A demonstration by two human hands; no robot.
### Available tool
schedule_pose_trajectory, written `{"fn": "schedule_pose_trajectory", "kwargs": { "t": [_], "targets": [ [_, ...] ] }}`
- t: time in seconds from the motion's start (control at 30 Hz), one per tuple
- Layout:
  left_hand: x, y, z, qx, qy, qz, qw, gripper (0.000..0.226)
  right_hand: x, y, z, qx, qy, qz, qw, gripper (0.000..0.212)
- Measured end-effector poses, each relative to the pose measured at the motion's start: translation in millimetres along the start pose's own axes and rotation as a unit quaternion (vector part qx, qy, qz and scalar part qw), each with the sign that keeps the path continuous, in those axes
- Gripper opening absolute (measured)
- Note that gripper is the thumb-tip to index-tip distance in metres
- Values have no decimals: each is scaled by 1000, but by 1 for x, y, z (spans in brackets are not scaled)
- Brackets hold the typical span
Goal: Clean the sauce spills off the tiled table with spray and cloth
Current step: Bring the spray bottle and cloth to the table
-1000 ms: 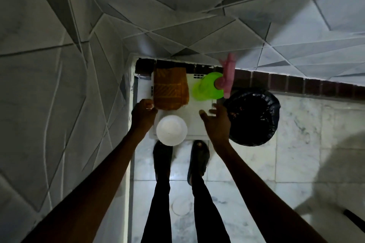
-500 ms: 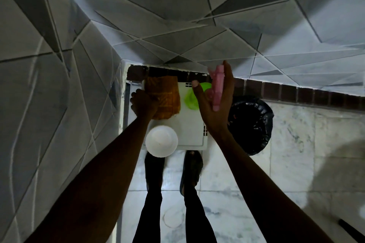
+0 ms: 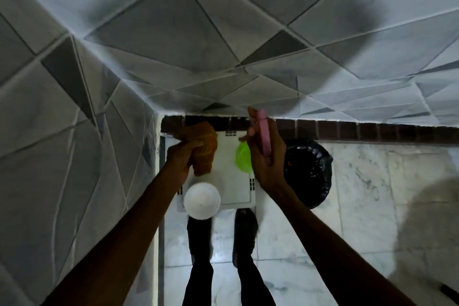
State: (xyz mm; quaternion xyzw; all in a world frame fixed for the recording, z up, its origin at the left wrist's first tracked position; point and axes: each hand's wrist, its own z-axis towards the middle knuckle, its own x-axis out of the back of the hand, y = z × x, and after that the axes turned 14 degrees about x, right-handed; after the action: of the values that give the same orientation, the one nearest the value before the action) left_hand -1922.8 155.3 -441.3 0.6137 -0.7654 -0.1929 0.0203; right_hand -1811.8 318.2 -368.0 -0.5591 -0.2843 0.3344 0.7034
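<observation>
Cloth (image 3: 202,149) raised; spray bottle (image 3: 263,135) points forward.

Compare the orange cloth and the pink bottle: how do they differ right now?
1. The orange cloth is soft and bunched up; the pink bottle is slim, rigid and straight.
2. The cloth is gripped by the left hand; the bottle is held in the right hand.
3. The cloth droops below the fist; the bottle points towards the wall.
Shared: each is held in one hand over the white stool.
</observation>
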Motion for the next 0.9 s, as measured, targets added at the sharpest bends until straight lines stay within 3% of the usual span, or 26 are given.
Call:
{"fn": "schedule_pose_trajectory", "kwargs": {
  "t": [0.13, 0.23, 0.37, 0.43, 0.5, 0.73, 0.8, 0.9],
  "targets": [
    [-28, 28, -101, 15, -15, -10, 1000, 42, 20, -92, 1, 11, 58, -54, 997, 31],
    [-53, 37, -194, 12, -65, -3, 998, 34, 37, -169, -9, -3, 99, -103, 990, 24],
    [-93, 34, -304, 20, -111, 4, 994, 23, 62, -272, -33, 10, 141, -144, 980, 48],
    [-118, 24, -348, 22, -123, 48, 991, 19, 76, -319, -54, 2, 168, -162, 972, 38],
    [-137, 3, -388, 15, -137, 106, 985, 23, 92, -357, -89, -27, 211, -148, 966, 22],
    [-192, -109, -488, -15, -158, 324, 933, 55, 152, -455, -239, -81, 427, -137, 890, 14],
    [-204, -150, -505, -15, -168, 379, 910, 49, 169, -474, -284, -89, 474, -147, 864, 11],
    [-227, -224, -536, 6, -209, 411, 887, 18, 197, -500, -360, -91, 545, -153, 819, 11]
  ]
}}
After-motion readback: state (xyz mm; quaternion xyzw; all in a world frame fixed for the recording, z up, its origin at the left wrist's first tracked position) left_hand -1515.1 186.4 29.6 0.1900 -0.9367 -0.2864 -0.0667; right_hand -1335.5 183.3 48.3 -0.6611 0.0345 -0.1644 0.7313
